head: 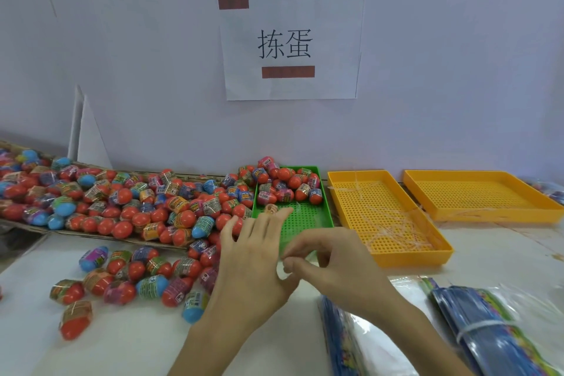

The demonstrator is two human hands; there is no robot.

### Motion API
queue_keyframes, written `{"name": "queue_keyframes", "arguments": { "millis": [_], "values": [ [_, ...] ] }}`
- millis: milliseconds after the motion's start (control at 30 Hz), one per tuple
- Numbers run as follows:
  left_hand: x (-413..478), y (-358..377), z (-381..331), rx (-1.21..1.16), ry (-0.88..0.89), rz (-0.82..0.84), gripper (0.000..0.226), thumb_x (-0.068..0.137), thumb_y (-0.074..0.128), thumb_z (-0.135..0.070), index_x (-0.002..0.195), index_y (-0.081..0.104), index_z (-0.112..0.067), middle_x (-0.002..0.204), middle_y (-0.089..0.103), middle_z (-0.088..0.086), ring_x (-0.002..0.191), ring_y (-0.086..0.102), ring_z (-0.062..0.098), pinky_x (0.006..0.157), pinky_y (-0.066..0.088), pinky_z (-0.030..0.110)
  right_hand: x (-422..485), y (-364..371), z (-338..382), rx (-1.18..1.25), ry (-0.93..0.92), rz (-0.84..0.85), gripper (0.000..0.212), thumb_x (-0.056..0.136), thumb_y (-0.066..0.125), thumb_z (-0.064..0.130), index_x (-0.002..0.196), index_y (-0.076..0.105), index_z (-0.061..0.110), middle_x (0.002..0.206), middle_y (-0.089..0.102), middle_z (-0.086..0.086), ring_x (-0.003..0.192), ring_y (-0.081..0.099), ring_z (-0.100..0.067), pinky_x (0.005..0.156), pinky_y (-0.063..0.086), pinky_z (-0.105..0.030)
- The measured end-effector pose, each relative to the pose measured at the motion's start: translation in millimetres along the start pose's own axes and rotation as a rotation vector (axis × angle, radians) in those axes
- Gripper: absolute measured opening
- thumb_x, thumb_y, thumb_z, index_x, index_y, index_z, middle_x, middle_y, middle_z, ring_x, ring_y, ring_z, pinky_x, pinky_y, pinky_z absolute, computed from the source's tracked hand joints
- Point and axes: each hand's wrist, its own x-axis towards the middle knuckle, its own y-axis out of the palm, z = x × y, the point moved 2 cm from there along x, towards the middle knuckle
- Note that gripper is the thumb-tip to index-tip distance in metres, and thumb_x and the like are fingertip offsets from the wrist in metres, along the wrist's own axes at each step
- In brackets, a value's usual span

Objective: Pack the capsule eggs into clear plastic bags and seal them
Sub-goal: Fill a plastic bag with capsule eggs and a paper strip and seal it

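We find the left hand [254, 256] at lower centre, fingers straight and spread, holding nothing we can make out. The right hand [332, 262] beside it has fingers curled, thumb and forefinger pinched together; whether they hold a bag we cannot tell. Capsule eggs [122, 204] lie heaped at centre left, some in the green tray [308, 217]. Stacked plastic bags [476, 323] sit at lower right, near two yellow trays [384, 214].
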Motion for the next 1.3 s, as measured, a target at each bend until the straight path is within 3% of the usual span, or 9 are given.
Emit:
{"name": "queue_keyframes", "arguments": {
  "millis": [133, 233, 333, 467, 633, 800, 967, 1100, 1300],
  "values": [
    [4, 0, 6, -0.168, -0.103, -0.003, 0.073, 0.082, 0.07, -0.05, 0.143, 0.034, -0.034, 0.121, 0.047, -0.019, 0.109, 0.047, 0.006, 0.098, 0.033, 0.029, 1, -9, 0, 0.138, -0.046, -0.152, 0.017, 0.089, 0.074, 0.011, 0.088, 0.077, 0.027, 0.079, 0.072, 0.014, 0.048, 0.049, -0.005, 0.047, 0.035, -0.015],
    [5, -4, 11, -0.251, -0.169, -0.041, 0.074, 0.079, 0.078, -0.044, 0.138, 0.035, -0.037, 0.118, 0.044, -0.02, 0.106, 0.047, 0.006, 0.093, 0.041, 0.031, 4, -22, -7, 0.207, -0.02, -0.37, 0.021, 0.092, 0.07, 0.012, 0.088, 0.074, 0.032, 0.08, 0.073, 0.007, 0.052, 0.053, -0.03, 0.043, 0.04, -0.038],
    [4, -7, 15, -0.345, -0.226, -0.08, 0.069, 0.078, 0.081, -0.04, 0.134, 0.041, -0.035, 0.122, 0.046, -0.018, 0.109, 0.049, 0.007, 0.094, 0.049, 0.04, 17, -34, -22, 0.187, 0.117, -0.483, 0.026, 0.093, 0.068, 0.01, 0.082, 0.073, 0.033, 0.077, 0.072, 0.005, 0.065, 0.064, -0.022, 0.05, 0.047, -0.03],
    [7, -8, 18, -0.473, -0.256, -0.119, 0.063, 0.076, 0.084, -0.034, 0.127, 0.047, -0.033, 0.119, 0.047, -0.017, 0.11, 0.052, 0.01, 0.089, 0.053, 0.043, 65, -36, -42, -0.015, 0.289, -0.304, 0.01, 0.092, 0.07, 0.02, 0.088, 0.074, 0.028, 0.085, 0.072, 0.006, 0.072, 0.065, -0.014, 0.064, 0.049, -0.027],
    [6, -7, 18, -0.553, -0.243, -0.154, 0.058, 0.076, 0.084, -0.033, 0.121, 0.047, -0.038, 0.116, 0.045, -0.021, 0.11, 0.054, 0.011, 0.088, 0.055, 0.043, 119, 6, -56, -0.25, 0.244, -0.014, 0.012, 0.095, 0.069, 0.025, 0.102, 0.073, 0.017, 0.081, 0.061, 0.01, 0.071, 0.056, -0.007, 0.055, 0.035, -0.015],
    [8, -7, 19, -0.555, -0.237, -0.173, 0.058, 0.076, 0.084, -0.033, 0.121, 0.047, -0.036, 0.115, 0.045, -0.017, 0.104, 0.055, 0.012, 0.086, 0.054, 0.045, 124, 39, -61, -0.276, 0.226, 0.1, 0.018, 0.095, 0.067, 0.025, 0.092, 0.074, 0.009, 0.081, 0.073, -0.004, 0.074, 0.07, -0.024, 0.071, 0.06, -0.043],
    [7, -9, 19, -0.531, -0.23, -0.197, 0.057, 0.075, 0.084, -0.032, 0.119, 0.048, -0.035, 0.113, 0.046, -0.016, 0.102, 0.053, 0.012, 0.086, 0.052, 0.045, 95, 6, -46, -0.141, 0.183, -0.221, 0.006, 0.086, 0.077, 0.018, 0.089, 0.075, 0.022, 0.079, 0.069, 0.013, 0.071, 0.061, 0.001, 0.059, 0.044, -0.008],
    [6, -11, 14, -0.455, -0.22, -0.223, 0.061, 0.075, 0.085, -0.036, 0.12, 0.045, -0.04, 0.112, 0.043, -0.019, 0.101, 0.051, 0.008, 0.089, 0.05, 0.045, 50, -38, -19, 0.252, 0.077, -0.562, 0.02, 0.082, 0.083, 0.018, 0.096, 0.072, 0.028, 0.088, 0.074, 0.01, 0.08, 0.072, -0.004, 0.065, 0.054, -0.014],
    [3, -9, 5, -0.302, -0.177, -0.239, 0.065, 0.074, 0.084, -0.039, 0.126, 0.044, -0.037, 0.113, 0.039, -0.019, 0.107, 0.047, 0.009, 0.091, 0.038, 0.032, 16, -37, 15, 0.187, -0.194, -0.48, 0.024, 0.078, 0.081, 0.021, 0.097, 0.069, 0.029, 0.095, 0.074, 0.01, 0.091, 0.071, -0.014, 0.08, 0.053, -0.023]
  ]
}}
